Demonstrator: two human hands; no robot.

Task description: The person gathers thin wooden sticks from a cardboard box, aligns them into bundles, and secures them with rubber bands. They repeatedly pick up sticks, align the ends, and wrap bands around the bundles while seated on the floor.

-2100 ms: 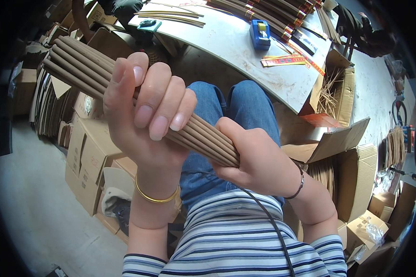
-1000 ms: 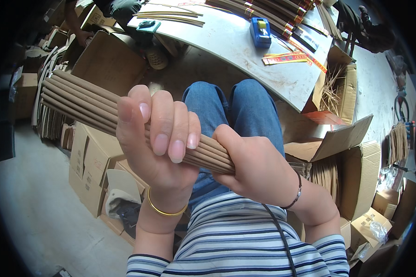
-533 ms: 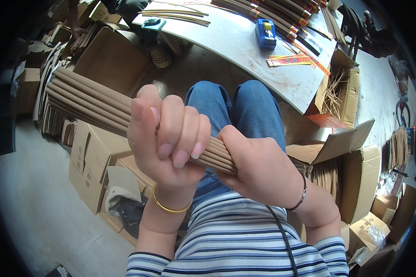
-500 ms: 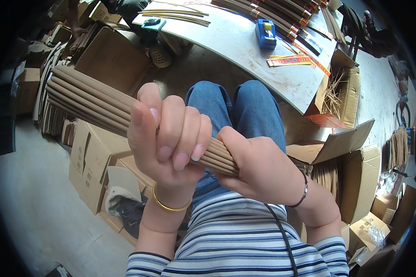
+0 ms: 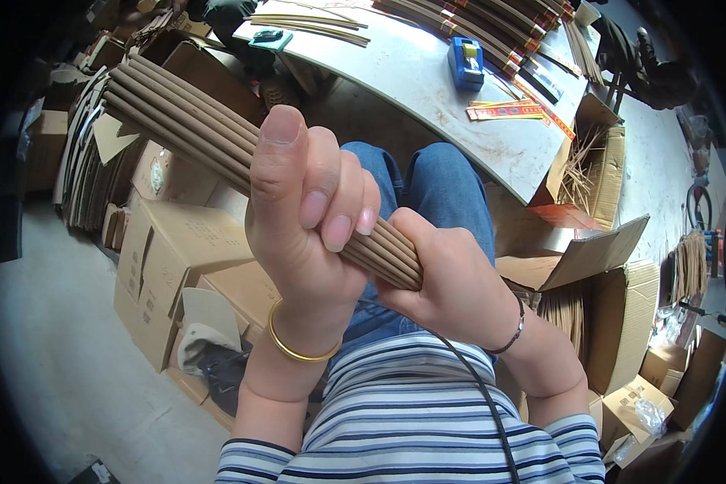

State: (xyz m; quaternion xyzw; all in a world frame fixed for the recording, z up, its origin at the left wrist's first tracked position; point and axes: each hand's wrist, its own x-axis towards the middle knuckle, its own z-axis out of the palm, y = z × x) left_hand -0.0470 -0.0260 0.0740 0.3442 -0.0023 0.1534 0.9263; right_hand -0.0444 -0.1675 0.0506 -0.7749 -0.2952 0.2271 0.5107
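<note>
A bundle of thin brown incense sticks (image 5: pixel 189 115) slants across my lap, its far end up to the left. My left hand (image 5: pixel 310 194) is wrapped round the middle of the bundle, palm side up, thumb raised along it. Closed about the lower right end is my right hand (image 5: pixel 452 278), with its fingers mostly hidden beneath. Between the two hands a short stretch of the sticks shows, lying side by side.
Ahead stands a pale table (image 5: pixel 411 89) with a blue tape dispenser (image 5: pixel 466 63), red and yellow paper strips (image 5: pixel 506 110) and banded stick bundles (image 5: pixel 492 36). Cardboard boxes (image 5: pixel 181 258) stand at my left; an open box of sticks (image 5: pixel 629 323) is at my right. Other people sit beyond the table.
My left thumb has risen and straightened, and the left hand has shifted slightly up and right. The bundle has moved a little with it. The right hand keeps its grip.
</note>
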